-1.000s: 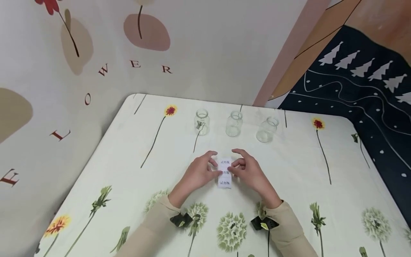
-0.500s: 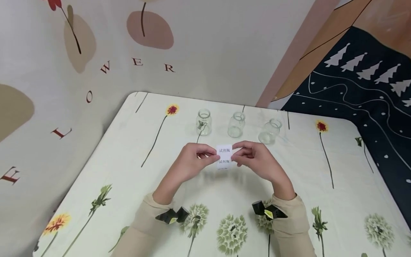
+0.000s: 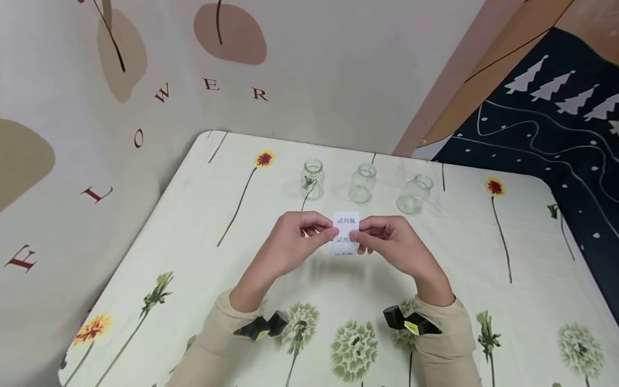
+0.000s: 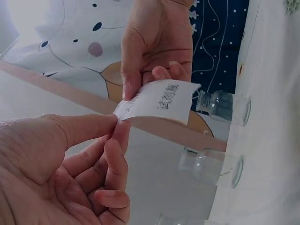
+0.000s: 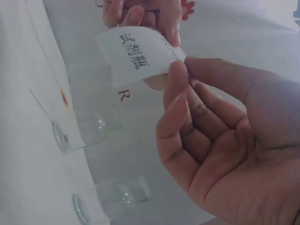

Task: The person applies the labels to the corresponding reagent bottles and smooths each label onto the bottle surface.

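simply three see-through glass jars (image 3: 362,185) beyond the fingers (image 3: 314,217) and paper strip (image 3: 345,230)

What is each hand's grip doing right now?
Left grip: closed, pinching the left edge of the printed paper strip.
Right grip: closed, pinching the strip's right edge.

A white, round-cornered table (image 3: 193,226) patterned with dandelions (image 3: 354,352) stands against a pale wall (image 3: 338,97) bearing red letters (image 3: 211,84) and muted blobs (image 3: 230,35). Toward the right, a pink band (image 3: 456,75) borders orange (image 3: 479,91), then a navy panel (image 3: 556,161) with white trees (image 3: 527,75). The left-wrist view catches bright glare (image 4: 28,14).
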{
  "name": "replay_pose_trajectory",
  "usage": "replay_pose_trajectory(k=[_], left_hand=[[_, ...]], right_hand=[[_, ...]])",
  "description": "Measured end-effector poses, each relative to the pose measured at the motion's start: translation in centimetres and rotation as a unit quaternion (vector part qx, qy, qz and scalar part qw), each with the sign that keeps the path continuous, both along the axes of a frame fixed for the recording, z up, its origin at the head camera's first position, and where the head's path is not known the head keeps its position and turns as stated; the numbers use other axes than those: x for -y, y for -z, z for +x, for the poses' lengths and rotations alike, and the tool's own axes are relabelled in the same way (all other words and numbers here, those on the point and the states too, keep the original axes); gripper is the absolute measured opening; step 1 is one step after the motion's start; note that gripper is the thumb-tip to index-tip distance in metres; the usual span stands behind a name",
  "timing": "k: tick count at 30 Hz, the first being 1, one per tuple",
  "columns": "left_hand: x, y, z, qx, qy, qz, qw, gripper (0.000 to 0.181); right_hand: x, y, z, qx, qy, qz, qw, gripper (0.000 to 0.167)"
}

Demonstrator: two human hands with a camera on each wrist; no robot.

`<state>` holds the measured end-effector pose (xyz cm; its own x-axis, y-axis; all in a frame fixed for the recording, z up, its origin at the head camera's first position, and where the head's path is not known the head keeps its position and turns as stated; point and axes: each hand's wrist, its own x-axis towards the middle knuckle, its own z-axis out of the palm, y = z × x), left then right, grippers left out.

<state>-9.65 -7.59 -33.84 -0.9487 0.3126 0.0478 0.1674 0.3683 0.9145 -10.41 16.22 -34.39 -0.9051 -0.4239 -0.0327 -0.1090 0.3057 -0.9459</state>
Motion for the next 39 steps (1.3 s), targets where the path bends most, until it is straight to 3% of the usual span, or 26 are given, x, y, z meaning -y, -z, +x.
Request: replay_pose_trajectory(k=[5,9,14,21,25,31,39], left_hand=[[-0.2,-0.3,0.2,-0.034,-0.015,-0.011,0.9992,0.007],[-0.5,-0.2,0.5,-0.095,-0.037,-0.015,0.9946,0.016],[-0.9,0.1,0.5,-0.195,-0.058,-0.019,0.9788,0.035],[-1.0,0.6,0.4,-0.287,-0.036,-0.031,0.9569,0.020],[-0.9,0.6,0.4,-0.303,-0.023,-0.038,0.9518,0.016],[-1.0,0.6,0.4,-0.306,0.015,-0.031,0.9514,0.015],[-1.0,0.6,0.4,-0.300,0.035,-0.026,0.9529,0.014]], right_hand=[[-0.2,-0.4,0.2,-0.004,0.018,0.001,0.9998,0.012],[-0.2,-0.6,0.4,-0.007,0.014,0.004,0.9999,0.013],[-0.1,-0.7,0.4,-0.011,0.007,0.004,0.9999,0.013],[0.0,-0.9,0.6,-0.017,0.001,0.003,0.9999,0.013],[-0.1,-1.1,0.8,-0.025,-0.003,0.005,0.9997,0.013],[-0.1,-1.3,1.0,-0.040,-0.018,0.011,0.9990,0.013],[-0.4,-1.2,1.2,-0.085,-0.039,0.003,0.9956,0.014]])
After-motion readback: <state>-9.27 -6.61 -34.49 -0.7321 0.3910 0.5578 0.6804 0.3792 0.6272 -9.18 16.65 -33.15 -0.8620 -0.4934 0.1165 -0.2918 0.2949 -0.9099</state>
